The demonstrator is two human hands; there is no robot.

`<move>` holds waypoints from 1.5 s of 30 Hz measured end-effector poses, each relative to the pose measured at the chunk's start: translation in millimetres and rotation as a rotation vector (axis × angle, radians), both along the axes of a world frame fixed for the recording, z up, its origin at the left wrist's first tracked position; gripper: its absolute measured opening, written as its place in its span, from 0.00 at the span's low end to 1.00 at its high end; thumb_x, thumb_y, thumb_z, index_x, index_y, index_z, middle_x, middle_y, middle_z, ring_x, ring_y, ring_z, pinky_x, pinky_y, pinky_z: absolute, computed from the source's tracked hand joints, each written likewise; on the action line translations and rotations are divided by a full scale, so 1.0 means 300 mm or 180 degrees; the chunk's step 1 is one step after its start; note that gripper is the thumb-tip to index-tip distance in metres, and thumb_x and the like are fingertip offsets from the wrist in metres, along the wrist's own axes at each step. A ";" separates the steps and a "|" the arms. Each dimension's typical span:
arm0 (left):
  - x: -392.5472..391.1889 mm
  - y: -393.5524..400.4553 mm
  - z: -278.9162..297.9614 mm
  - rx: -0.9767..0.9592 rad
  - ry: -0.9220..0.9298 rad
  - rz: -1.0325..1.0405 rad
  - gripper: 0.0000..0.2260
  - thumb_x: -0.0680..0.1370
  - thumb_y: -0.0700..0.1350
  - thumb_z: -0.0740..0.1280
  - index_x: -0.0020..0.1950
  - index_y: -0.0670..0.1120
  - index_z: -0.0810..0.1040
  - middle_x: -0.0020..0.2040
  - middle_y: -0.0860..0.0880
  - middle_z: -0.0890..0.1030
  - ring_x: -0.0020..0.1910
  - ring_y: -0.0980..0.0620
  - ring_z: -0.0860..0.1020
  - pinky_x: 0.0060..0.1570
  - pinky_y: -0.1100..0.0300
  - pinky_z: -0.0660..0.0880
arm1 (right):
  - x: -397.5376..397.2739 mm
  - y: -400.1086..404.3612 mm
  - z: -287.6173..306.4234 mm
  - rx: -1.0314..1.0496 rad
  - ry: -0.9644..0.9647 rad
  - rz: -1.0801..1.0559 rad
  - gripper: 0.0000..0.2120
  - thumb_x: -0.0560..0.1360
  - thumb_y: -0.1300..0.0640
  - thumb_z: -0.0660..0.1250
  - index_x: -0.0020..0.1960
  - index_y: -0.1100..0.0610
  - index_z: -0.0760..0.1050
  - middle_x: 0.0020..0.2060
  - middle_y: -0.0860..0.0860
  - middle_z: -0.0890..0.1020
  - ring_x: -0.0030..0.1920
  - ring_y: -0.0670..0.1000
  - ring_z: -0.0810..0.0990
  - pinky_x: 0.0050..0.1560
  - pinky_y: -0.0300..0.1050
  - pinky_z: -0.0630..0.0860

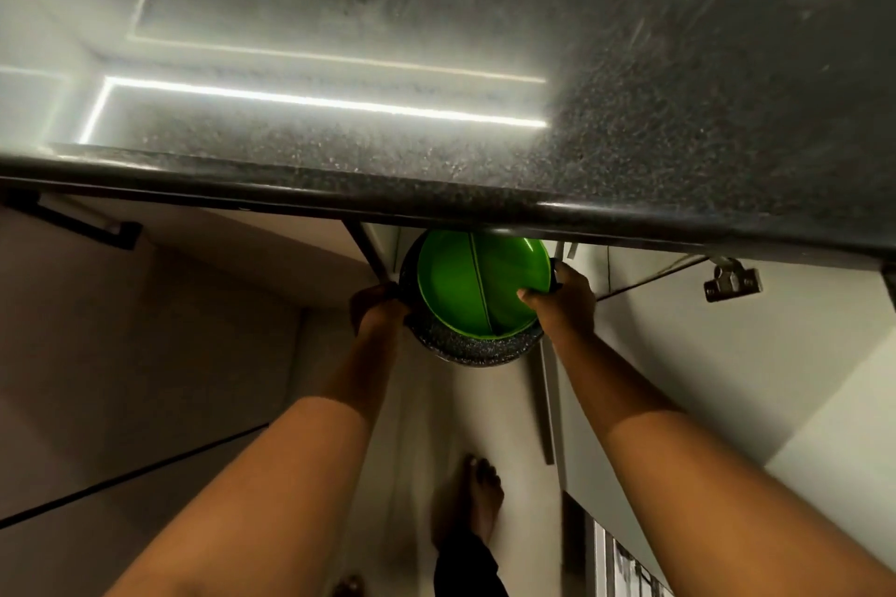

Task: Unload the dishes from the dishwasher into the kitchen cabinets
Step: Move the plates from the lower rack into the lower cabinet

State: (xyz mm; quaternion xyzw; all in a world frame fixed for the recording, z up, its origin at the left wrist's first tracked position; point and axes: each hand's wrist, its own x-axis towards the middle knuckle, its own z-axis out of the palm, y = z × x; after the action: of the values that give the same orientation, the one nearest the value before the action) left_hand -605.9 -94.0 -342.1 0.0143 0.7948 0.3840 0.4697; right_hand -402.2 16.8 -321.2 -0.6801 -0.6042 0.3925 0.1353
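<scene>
Below front edge of tabletop: speckled pot with green plate inside, carried toward open base cabinet. Left hand fingers closed on pot's left handle; right hand fingers closed on right rim and handle. Recommended: keep pot level so plate stays seated, clear cabinet door edge, lower pot onto shelf before releasing.

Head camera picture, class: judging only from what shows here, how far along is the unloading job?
Done: nothing put away can be seen. In hand: the left hand and right hand hold a dark speckled pot with a green plate in it, just below the countertop edge at an open lower cabinet. Left: setting it inside; whatever remains in the dishwasher is mostly out of view.
</scene>
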 end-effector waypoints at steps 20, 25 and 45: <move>0.209 -0.045 0.047 0.0578 -0.0829 0.0523 0.05 0.82 0.40 0.63 0.54 0.41 0.77 0.44 0.37 0.77 0.45 0.42 0.78 0.43 0.60 0.71 | -0.016 0.047 -0.055 0.0295 0.0180 -0.0574 0.24 0.73 0.46 0.73 0.61 0.62 0.79 0.57 0.60 0.82 0.59 0.61 0.79 0.55 0.51 0.76; 0.339 -0.155 0.109 0.1158 -0.0197 -0.0611 0.18 0.83 0.44 0.62 0.73 0.51 0.68 0.68 0.60 0.74 0.65 0.59 0.72 0.60 0.64 0.68 | -0.004 -0.256 -0.029 0.1209 -0.0103 0.0040 0.25 0.80 0.54 0.62 0.74 0.64 0.67 0.70 0.63 0.72 0.70 0.62 0.71 0.66 0.53 0.73; 0.243 -0.274 -0.028 -0.0316 0.3414 -0.4620 0.44 0.77 0.56 0.65 0.80 0.42 0.39 0.80 0.41 0.36 0.80 0.44 0.41 0.76 0.47 0.49 | 0.060 -0.454 -0.149 0.1400 -0.2054 0.2715 0.47 0.67 0.67 0.61 0.80 0.59 0.42 0.80 0.56 0.41 0.80 0.58 0.41 0.74 0.66 0.51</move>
State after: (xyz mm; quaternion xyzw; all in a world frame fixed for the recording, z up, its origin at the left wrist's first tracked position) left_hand -532.9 -176.3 -350.5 0.6690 0.7183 -0.0997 0.1630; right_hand -384.2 -119.3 -365.8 -0.4175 -0.9030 0.0502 -0.0877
